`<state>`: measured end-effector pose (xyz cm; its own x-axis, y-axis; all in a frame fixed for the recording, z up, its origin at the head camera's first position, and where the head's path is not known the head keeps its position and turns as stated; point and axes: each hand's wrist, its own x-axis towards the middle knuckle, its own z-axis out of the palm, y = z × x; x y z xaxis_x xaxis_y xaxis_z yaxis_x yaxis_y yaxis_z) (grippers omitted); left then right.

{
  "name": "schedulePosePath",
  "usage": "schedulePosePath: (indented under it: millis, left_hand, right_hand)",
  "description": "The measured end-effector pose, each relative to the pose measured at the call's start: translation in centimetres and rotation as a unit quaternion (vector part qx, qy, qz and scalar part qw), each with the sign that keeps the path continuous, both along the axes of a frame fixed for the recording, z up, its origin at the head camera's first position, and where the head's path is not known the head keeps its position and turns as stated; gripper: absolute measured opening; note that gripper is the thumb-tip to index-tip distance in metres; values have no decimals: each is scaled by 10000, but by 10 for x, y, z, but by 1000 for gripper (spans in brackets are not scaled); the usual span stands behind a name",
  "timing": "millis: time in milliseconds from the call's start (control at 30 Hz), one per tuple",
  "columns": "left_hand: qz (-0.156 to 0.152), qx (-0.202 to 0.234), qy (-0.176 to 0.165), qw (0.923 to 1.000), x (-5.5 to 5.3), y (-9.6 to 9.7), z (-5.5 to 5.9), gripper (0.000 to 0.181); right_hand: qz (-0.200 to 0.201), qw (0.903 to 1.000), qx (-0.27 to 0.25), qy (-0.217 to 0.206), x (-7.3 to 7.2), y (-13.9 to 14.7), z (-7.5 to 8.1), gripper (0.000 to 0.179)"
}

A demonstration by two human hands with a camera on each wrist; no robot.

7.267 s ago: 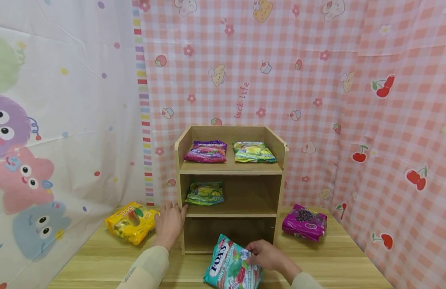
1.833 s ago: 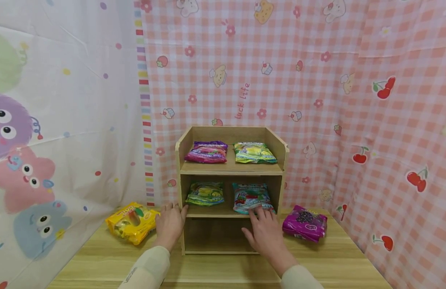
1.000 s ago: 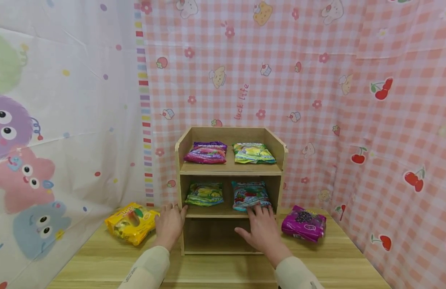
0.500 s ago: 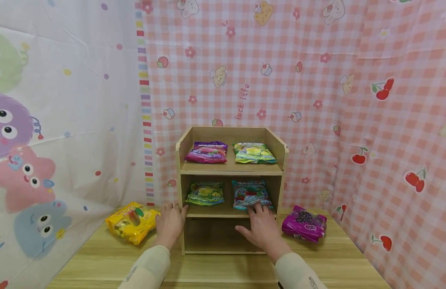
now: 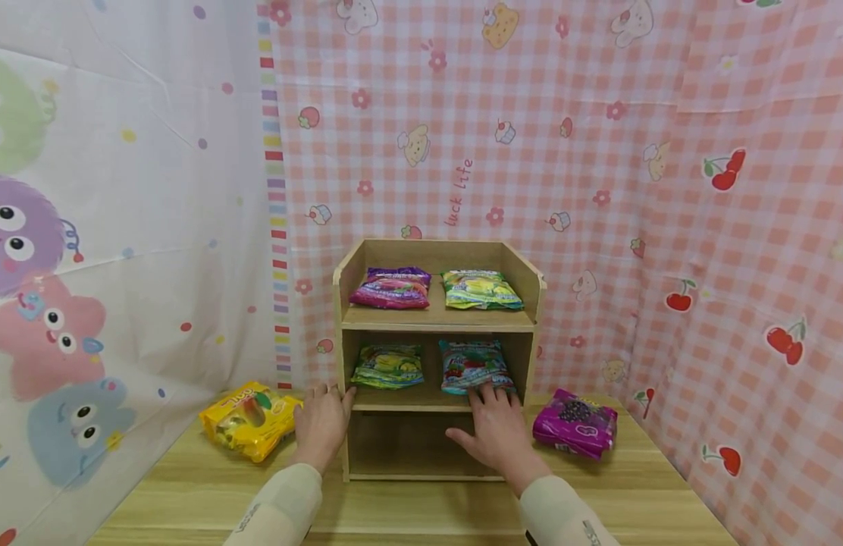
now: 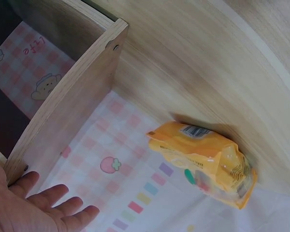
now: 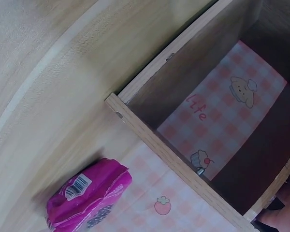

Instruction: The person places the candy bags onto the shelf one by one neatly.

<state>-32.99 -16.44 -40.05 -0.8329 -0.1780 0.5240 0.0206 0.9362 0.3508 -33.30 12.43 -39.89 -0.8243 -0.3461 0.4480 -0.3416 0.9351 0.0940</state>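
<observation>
- The pink checked cloth (image 5: pixel 455 129) hangs behind everything and down the right side. A white cloth (image 5: pixel 169 152) hangs on the left.
- The wooden table (image 5: pixel 408 512) is under it all.
- The shelf (image 5: pixel 438 328) stands upright on the table and has three levels.
- The left hand (image 5: pixel 321 428) rests against the shelf's left side. Its fingers are loose and fairly straight, and it holds nothing. I think it should stay there to stop the shelf sliding.
- The right hand (image 5: pixel 499 436) has straight fingers and its thumb stuck out wide. The fingertips look like they touch the front of the teal bag. To do this well, I would push softly with flat fingers, and stop when the bag lines up with its neighbor.
- The yellow bag (image 5: pixel 249 421) lies on the table, left of the shelf.
- The purple bag (image 5: pixel 575 423) lies on the table, right of the shelf.
- The teal bag (image 5: pixel 474 366) is on the middle level, right side, beside the green bag (image 5: pixel 389 367) but not touching it. Its picture side faces up and toward the person. It looks longer from side to side, but the view is slanted, so I can't be sure.
</observation>
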Motion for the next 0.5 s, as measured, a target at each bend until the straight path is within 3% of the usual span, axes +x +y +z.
schedulePosePath:
  millis: [300,500]
  left_hand:
    - [-27,-38,41,10000,0,0,0,47]
    - [-60,5,-3,10000,1,0,1,46]
  right_hand:
    - [92,9996,-260,84,2,2,-11,84]
    - [355,9944,-431,895,5,6,-25,74]
